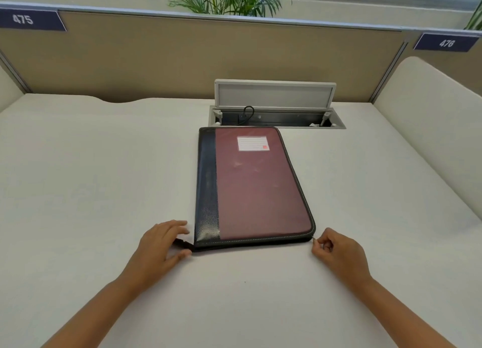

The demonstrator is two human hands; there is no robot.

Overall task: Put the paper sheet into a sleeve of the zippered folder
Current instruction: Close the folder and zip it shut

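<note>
The closed zippered folder [254, 188] lies mid-desk [104, 180], long axis running away from the person; the right hand [339, 251] pinches the zipper pull [313, 238] at its near right corner, the left hand [159, 246], fingers spread, steadies the near left corner; no paper sheet is visible.

I see a pale, off-white desk [104, 178] carrying one closed zippered folder [257, 188], maroon with a black spine strip, lying flat near the middle. My left hand [159, 243] rests on the desk at the folder's near left corner. A cable box [276, 119] with its lid raised is recessed just behind the folder.
</note>
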